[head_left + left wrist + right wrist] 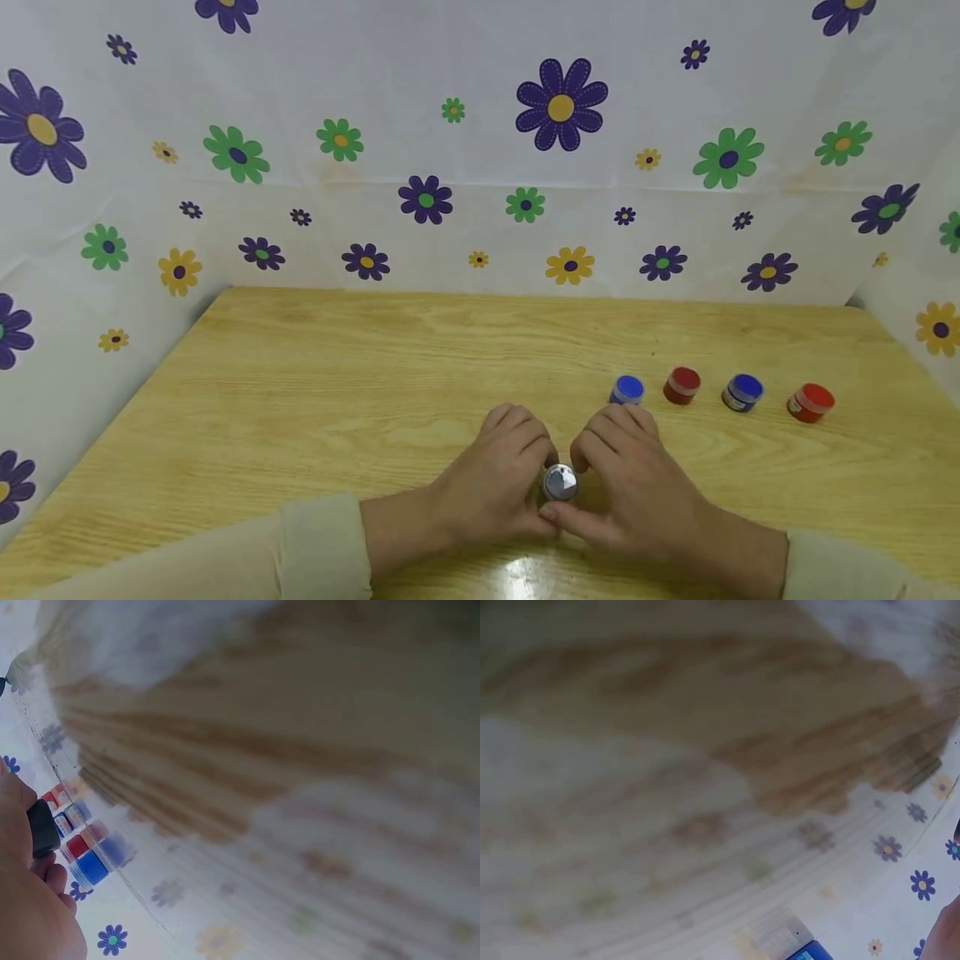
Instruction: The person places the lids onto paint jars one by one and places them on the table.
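A small dark jar [561,482] with a shiny grey top stands between both hands near the front of the table. My left hand [498,479] grips it from the left, thumb on the near side and fingers curled on the far side. From the right, my right hand [637,479] curls around it, its thumb against the near edge. The left wrist view shows the jar's black side [43,827] between thumb and fingers. Only a sliver of my right hand [943,937] appears in the right wrist view, so its exact contact is hidden.
Beyond the right hand stand a blue paint jar [627,389], a dark red jar [682,386], a dark blue jar [742,392] and a red jar [811,402]. A flower-printed white cloth [480,50] surrounds the wooden table [337,358].
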`<state>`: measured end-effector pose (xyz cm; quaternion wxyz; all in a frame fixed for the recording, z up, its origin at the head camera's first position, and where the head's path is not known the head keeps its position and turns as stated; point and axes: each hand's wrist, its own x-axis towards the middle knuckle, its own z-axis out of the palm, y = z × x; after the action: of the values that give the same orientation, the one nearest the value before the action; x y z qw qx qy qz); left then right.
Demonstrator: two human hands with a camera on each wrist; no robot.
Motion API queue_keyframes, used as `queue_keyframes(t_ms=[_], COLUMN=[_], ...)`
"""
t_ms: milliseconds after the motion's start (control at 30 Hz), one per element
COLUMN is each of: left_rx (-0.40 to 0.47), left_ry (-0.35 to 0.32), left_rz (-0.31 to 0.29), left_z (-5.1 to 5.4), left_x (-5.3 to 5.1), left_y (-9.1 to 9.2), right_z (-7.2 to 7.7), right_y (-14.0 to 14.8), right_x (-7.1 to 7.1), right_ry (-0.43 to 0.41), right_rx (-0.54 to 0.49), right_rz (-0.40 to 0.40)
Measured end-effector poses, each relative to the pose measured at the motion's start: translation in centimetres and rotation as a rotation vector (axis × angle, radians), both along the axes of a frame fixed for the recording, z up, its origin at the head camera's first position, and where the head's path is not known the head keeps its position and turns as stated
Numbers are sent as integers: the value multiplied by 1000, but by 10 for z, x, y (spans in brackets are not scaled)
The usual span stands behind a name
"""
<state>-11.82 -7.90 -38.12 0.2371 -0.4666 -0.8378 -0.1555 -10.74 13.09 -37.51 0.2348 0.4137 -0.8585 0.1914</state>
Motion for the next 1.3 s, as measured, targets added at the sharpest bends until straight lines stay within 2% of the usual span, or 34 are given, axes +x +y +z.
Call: queue_keyframes(t_ms=[133,300,433,667,1300], left_rx=[-6,7,15,5,-49], left_ry=[-28,-48,-50,-48,-20], left_rz=[10,-3,-11,4,6], left_z=[1,1,1,2,2], left_x=[1,0,-1,1,3], left_y=[-1,-1,0,0,0], right_z=[1,0,1,1,1], right_y=[0,0,0,0,-1], right_x=[0,0,-1,1,3], right_ry=[-22,12,36,-23,-19], right_rx=[-14,-20,-33,-4,37], right_rz=[34,94,109,71,-5])
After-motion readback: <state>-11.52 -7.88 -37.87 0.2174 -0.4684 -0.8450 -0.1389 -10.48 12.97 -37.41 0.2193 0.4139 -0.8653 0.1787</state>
